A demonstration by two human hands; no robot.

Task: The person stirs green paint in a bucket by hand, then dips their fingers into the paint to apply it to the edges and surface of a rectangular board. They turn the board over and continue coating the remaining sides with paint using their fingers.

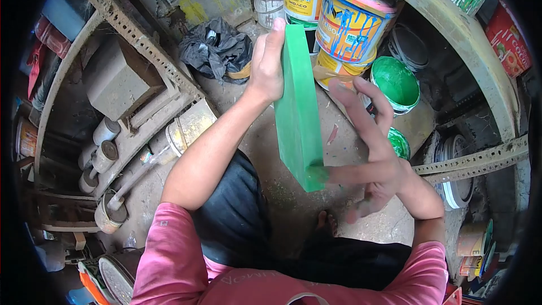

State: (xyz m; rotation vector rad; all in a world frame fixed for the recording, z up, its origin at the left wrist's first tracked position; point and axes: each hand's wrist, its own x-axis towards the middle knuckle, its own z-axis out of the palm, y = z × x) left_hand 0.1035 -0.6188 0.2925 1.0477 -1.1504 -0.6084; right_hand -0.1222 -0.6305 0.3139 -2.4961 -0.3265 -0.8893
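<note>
A green-painted rectangular block (300, 118), long and flat-sided, stands tilted in front of my body. My left hand (267, 65) is wrapped round its upper left side, with the fingertips hidden behind it. To the right of the block is my right hand (379, 164), its fingers spread and slightly blurred. One of those fingers reaches the block's lower right edge and seems to touch it. Behind my right hand stands an open bucket (389, 86) coated inside with green paint. Below that, a smaller round green-smeared container (398, 144) is partly covered by the hand.
Paint-streaked buckets (353, 28) stand stacked at the back. A crumpled black plastic bag (215, 49) lies on the floor left of them. Perforated metal shelving (135, 34) borders the left, holding dusty cans (105, 156). Another metal rail (474, 160) crosses the right side.
</note>
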